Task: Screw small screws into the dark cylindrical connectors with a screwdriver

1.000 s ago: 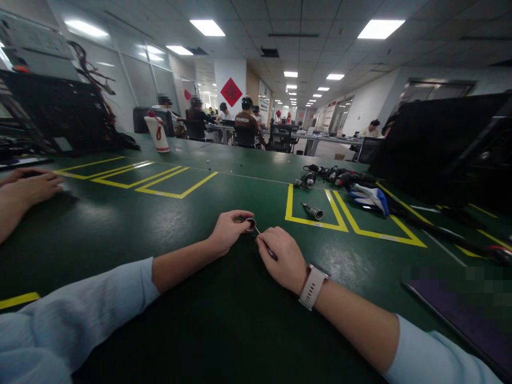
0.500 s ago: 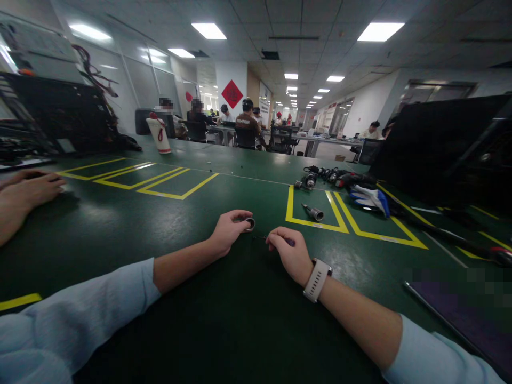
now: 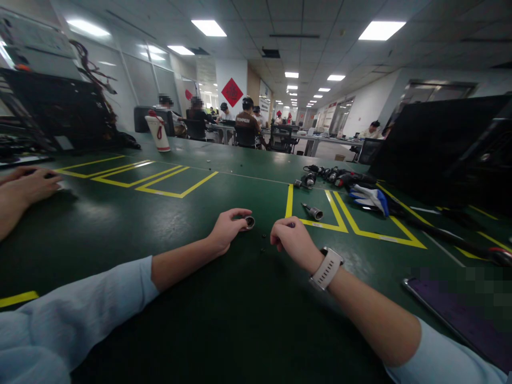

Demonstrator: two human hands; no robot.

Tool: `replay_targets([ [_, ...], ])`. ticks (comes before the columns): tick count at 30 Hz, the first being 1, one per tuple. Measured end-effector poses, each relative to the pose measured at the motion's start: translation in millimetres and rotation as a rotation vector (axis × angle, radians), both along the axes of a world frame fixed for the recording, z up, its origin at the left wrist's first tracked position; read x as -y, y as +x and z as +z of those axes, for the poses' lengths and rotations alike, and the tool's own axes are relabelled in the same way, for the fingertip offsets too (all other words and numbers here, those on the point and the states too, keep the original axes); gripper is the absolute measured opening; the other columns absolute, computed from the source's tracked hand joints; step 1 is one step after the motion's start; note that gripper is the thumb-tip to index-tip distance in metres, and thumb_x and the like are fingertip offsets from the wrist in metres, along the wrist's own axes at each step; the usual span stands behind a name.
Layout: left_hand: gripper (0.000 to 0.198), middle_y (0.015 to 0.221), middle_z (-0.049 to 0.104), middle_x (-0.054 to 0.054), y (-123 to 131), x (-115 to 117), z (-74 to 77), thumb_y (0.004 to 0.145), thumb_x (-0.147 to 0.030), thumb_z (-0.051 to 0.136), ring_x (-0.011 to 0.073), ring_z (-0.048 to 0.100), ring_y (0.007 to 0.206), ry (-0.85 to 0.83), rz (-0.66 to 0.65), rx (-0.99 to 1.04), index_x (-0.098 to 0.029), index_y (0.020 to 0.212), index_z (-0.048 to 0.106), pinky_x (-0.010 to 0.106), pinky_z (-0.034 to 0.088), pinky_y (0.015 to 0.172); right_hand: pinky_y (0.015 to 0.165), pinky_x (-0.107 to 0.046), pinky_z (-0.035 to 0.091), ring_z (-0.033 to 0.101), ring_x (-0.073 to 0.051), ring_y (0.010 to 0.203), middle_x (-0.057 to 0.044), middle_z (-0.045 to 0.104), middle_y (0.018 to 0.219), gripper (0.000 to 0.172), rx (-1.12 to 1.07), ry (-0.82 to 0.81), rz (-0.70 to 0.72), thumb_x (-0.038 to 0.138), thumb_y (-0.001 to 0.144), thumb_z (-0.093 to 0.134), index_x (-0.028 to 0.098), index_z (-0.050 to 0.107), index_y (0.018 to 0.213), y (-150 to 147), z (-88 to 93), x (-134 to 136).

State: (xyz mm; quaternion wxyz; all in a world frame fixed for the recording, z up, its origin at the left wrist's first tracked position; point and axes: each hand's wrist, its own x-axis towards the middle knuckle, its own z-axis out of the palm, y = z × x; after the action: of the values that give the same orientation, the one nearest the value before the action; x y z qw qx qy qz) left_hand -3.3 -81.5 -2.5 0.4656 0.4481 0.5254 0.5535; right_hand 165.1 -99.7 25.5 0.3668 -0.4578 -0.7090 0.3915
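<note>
Between the thumb and fingers of my left hand point(image 3: 228, 229) is a small round metal ring point(image 3: 249, 222), its opening facing up toward me. My right hand point(image 3: 292, 240) is closed around a small dark-handled tool point(image 3: 292, 225); only the handle's end shows above the fingers, and the rest is hidden. Two tiny dark pieces, an upper one point(image 3: 264, 236) and a lower one point(image 3: 262, 250), lie on the green table point(image 3: 224, 309) between my hands. Beyond my right hand, a metal cylindrical part with a pointed end point(image 3: 314, 212) lies inside a yellow taped box.
Cables and metal parts point(image 3: 330, 175) lie at the back right beside a white and blue glove point(image 3: 370, 198). A tablet-like device point(image 3: 448, 314) is at the right. A paper cup point(image 3: 159, 132) stands back left. Another person's hands point(image 3: 30, 186) rest at the left edge.
My right hand has moved slightly right and turned, drawing the tool away from the ring. Two tiny dark pieces now show plainly on the table. My left hand has barely moved.
</note>
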Motion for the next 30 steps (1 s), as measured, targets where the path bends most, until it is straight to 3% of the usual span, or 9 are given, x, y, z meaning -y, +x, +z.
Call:
replay_targets([
  [5,0.026,0.082,0.062,0.003,1,-1,-0.5,0.057,-0.006,0.063,0.0156,0.062,0.076,0.031,0.002,0.028,-0.011,0.082,0.063,0.031,0.053,0.075,0.045,-0.024,0.031,0.045,-0.012,0.044,0.002,0.046,0.041,0.023,-0.193,-0.063,0.019,0.016,0.065,0.044,0.017,0.053,0.044,1,-10.7,-1],
  [10,0.024,0.082,0.062,0.004,0,-3,-2.6,0.057,-0.01,0.065,0.0158,0.062,0.077,0.05,-0.018,0.033,-0.012,0.081,0.061,0.031,0.053,0.073,0.054,-0.024,0.038,0.049,-0.012,0.052,0.002,0.051,0.05,0.022,-0.334,0.013,0.057,0.019,0.073,0.046,0.016,0.057,0.054,1,-20.6,6],
  [20,0.025,0.075,0.064,0.003,0,-1,-2.1,0.054,-0.008,0.061,0.0155,0.062,0.073,0.067,-0.029,0.047,-0.012,0.078,0.065,0.032,0.053,0.073,0.068,-0.027,0.041,0.056,-0.015,0.073,-0.003,0.061,0.074,0.017,-0.137,0.349,0.067,0.021,0.083,0.047,0.017,0.061,0.074,-7,-24.9,9],
  [30,0.025,0.074,0.068,0.005,-2,-2,-5.2,0.059,-0.016,0.065,0.0167,0.064,0.071,0.1,-0.062,-0.063,-0.011,0.083,0.066,0.034,0.053,0.075,0.067,-0.027,0.042,0.055,-0.015,0.072,-0.003,0.06,0.075,0.016,-0.059,0.42,0.105,0.02,0.084,0.045,0.018,0.059,0.076,-7,-23.9,11],
])
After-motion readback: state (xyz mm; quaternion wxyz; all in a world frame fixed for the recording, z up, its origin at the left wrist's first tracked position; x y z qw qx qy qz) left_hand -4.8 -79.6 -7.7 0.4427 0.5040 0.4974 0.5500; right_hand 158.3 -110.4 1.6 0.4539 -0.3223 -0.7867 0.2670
